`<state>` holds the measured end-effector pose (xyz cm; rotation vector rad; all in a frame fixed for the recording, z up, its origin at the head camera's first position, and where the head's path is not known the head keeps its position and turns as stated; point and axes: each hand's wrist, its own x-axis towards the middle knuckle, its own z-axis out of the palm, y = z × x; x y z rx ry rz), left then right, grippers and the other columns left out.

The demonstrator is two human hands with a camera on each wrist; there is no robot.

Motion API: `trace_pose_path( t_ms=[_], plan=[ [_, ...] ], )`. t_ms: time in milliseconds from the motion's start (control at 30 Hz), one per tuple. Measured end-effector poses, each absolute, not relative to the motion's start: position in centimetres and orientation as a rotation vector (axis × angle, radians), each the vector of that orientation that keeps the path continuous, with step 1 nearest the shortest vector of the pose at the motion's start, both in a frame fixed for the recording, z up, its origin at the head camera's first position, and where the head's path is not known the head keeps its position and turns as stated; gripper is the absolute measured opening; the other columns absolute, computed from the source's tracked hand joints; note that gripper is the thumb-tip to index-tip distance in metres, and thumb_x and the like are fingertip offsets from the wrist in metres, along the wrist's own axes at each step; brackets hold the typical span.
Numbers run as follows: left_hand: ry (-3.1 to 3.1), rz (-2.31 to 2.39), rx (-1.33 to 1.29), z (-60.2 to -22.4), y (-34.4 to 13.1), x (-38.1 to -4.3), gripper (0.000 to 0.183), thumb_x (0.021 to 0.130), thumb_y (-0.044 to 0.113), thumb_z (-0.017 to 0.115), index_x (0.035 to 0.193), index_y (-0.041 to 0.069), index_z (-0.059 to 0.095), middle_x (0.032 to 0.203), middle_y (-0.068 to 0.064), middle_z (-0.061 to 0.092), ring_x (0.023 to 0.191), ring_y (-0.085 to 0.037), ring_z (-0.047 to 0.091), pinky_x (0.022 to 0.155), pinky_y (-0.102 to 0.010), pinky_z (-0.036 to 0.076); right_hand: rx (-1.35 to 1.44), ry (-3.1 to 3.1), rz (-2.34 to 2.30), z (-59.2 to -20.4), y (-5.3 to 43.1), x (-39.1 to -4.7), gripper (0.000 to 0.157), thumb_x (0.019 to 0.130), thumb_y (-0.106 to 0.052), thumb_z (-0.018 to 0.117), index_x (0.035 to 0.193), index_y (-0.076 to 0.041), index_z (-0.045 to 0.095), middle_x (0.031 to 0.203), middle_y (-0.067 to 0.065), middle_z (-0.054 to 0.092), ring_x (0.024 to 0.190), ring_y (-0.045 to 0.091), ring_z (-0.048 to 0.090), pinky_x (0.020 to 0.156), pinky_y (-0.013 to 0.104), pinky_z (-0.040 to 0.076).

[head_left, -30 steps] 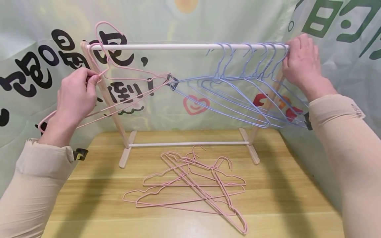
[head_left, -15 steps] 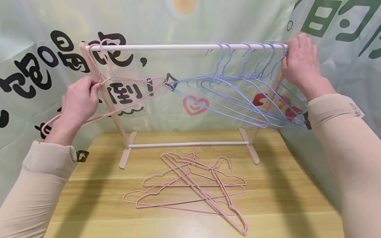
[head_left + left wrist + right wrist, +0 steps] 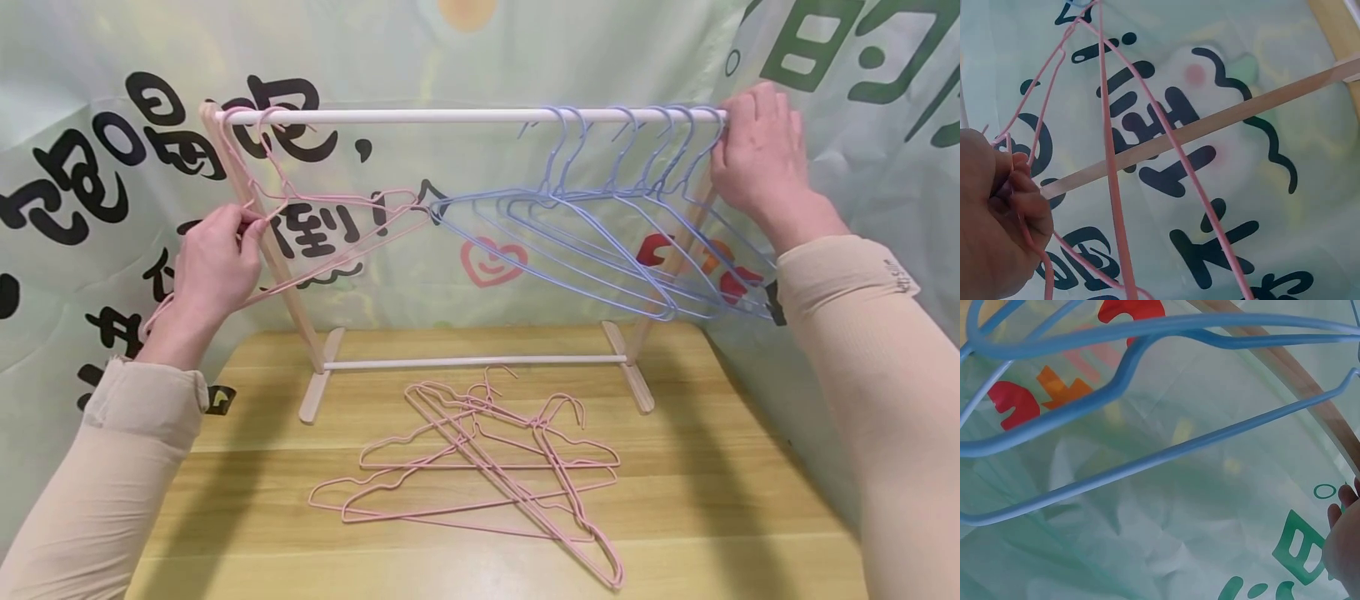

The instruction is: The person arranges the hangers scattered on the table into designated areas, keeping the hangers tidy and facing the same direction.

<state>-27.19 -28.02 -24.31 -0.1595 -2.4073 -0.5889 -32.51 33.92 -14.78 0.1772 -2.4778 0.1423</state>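
A pink wire hanger (image 3: 284, 182) hangs by its hook over the white top rod (image 3: 435, 117) of a small clothes rack, near its left end. My left hand (image 3: 221, 262) pinches this hanger at the shoulder just below its neck; the left wrist view also shows the hand (image 3: 1000, 219) with pink wire between thumb and fingers. Another pink hanger (image 3: 236, 158) hangs beside it, further left. At the rack's upper right corner, my right hand (image 3: 761, 158) grips the end of the frame. Only its edge (image 3: 1342, 544) shows in the right wrist view.
Several blue hangers (image 3: 557, 197) hang on the rod's right half, their left tips close to the pink ones. On the wooden table (image 3: 247, 517) lies a tangle of pink hangers (image 3: 480, 468), in front of the lower white bar (image 3: 472, 362). A printed sheet (image 3: 465, 67) stands behind.
The held pink hanger's hook was above the rod and has come down over it. My left hand has moved down and slightly right. The right hand has stayed at the rack's corner.
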Motion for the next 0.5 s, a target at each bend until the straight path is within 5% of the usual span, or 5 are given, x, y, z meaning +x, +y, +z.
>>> trace_pose_path(
  t_ms=[500],
  plan=[
    [-2.251,-0.630,-0.189,-24.86,-27.35,-26.72,0.038,0.108,0.025,0.051,0.134,0.001,0.063,0.127,-0.021,0.061,0.112,-0.041,0.061,0.086,-0.055,0.046,0.159,-2.499,0.133,-14.72,33.90,-32.45,0.035,0.101,-0.008,0.034,0.129,0.013,0.040,0.126,0.031,0.033,0.115,0.049,0.029,0.092,0.060,0.026]
  ],
)
